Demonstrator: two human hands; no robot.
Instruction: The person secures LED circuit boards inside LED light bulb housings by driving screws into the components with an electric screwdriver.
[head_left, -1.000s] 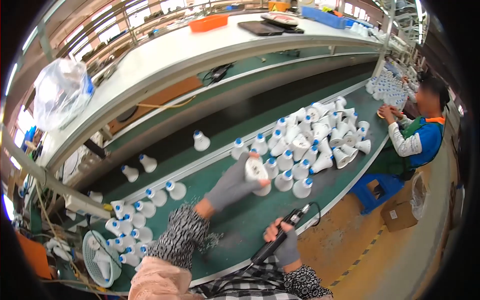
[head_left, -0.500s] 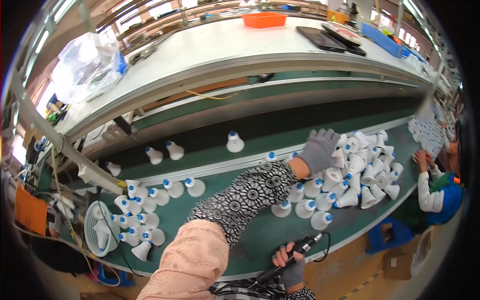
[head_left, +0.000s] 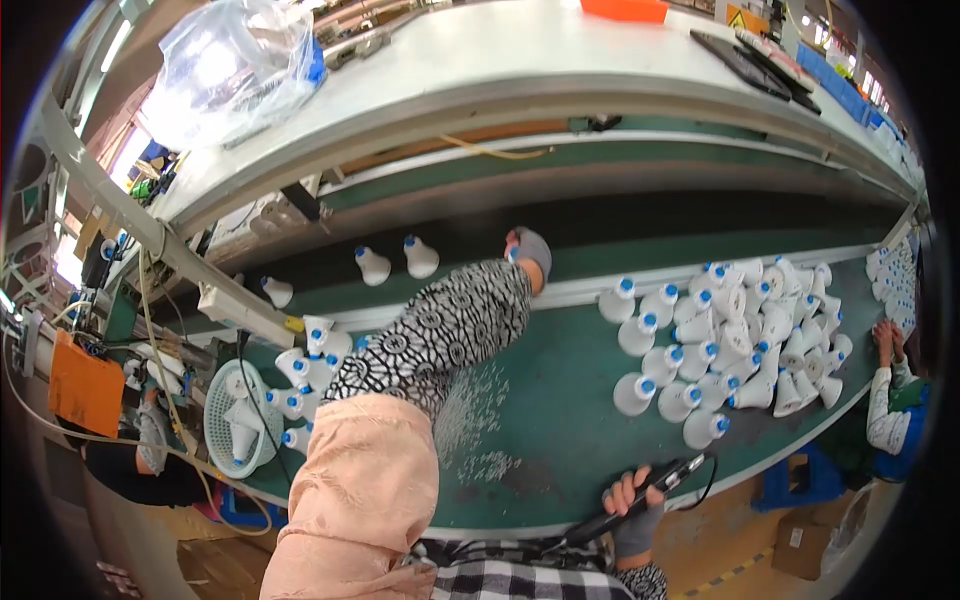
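Note:
Over the dark conveyor strip at centre, my left hand, in a grey glove, has its fingers closed around a white cone-shaped piece whose blue tip shows; the hand hides most of it. Low on the right, my right hand is wrapped round a black electric screwdriver, its tip end pointing down left. Many white pieces with blue tips stand and lie on the green worktop to the right. More white pieces are at left, partly behind my forearm.
A pale green basket holding white pieces is at left. Small clear bits lie on the worktop. Three white pieces stand on the strip. Above is a white shelf with a plastic bag. A co-worker's hands are far right.
My left hand has moved left from the right-hand pile to the strip and closed on a piece there. The view has shifted. My right hand still holds the screwdriver.

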